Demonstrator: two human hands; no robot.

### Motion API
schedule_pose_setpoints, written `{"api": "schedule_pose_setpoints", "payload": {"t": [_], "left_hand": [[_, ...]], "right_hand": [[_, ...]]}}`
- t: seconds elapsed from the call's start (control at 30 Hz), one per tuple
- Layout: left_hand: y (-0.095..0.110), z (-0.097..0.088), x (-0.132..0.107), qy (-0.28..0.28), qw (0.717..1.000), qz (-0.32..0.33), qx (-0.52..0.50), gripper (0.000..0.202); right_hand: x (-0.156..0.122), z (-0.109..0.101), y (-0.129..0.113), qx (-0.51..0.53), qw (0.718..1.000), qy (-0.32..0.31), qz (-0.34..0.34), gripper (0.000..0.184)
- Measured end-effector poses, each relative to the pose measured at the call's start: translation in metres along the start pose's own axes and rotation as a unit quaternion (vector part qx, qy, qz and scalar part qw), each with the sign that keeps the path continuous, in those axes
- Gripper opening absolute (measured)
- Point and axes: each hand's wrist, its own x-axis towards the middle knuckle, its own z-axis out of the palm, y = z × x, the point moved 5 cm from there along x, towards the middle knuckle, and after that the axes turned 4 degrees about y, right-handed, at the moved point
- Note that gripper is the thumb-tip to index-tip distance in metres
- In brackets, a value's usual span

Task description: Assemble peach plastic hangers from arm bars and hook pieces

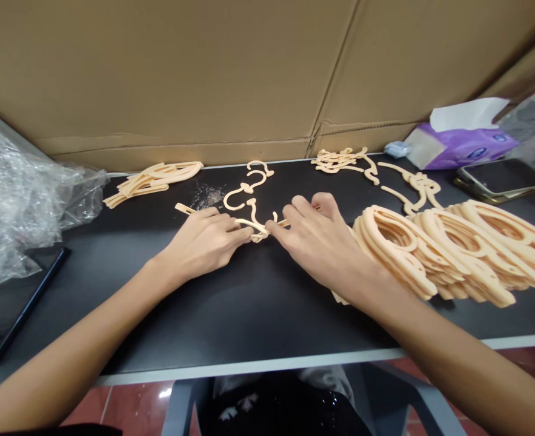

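Note:
My left hand (206, 241) and my right hand (318, 239) lie on a black table (249, 303), fingertips meeting in the middle. Both are closed round a thin peach-coloured plastic hanger piece (254, 225) with a hook that curls up between them. One end of the piece sticks out past my left hand. Just beyond it lie loose hook-shaped pieces (249, 181). A long overlapping row of peach plastic hangers (453, 248) lies against my right wrist and runs off to the right.
A small stack of peach strips (153, 178) lies back left, more offcuts (367, 166) back right. Crumpled clear plastic (17, 200) over a dark tablet (3, 309) fills the left. A purple tissue pack (462, 142) and phone (503, 178) sit far right. Cardboard (203, 72) walls the back.

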Motion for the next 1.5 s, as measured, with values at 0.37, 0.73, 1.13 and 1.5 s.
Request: {"api": "schedule_pose_setpoints", "payload": {"t": [0.37, 0.73, 1.13, 1.5], "left_hand": [[-0.006, -0.002, -0.003, 0.015, 0.999, -0.027, -0.022, 0.028], [-0.011, 0.003, -0.006, 0.036, 0.995, -0.073, -0.055, 0.034], [-0.016, -0.005, -0.007, 0.153, 0.964, -0.175, -0.127, 0.028], [-0.027, -0.016, -0.006, 0.087, 0.945, -0.273, -0.158, 0.030]], "right_hand": [[0.000, 0.006, -0.004, 0.025, 1.000, 0.016, -0.001, 0.023], [0.001, 0.006, 0.001, 0.064, 0.995, 0.056, 0.046, 0.027], [0.004, 0.006, 0.002, 0.191, 0.976, 0.052, 0.094, 0.035], [0.002, 0.006, -0.007, 0.314, 0.946, 0.062, 0.060, 0.028]]}}
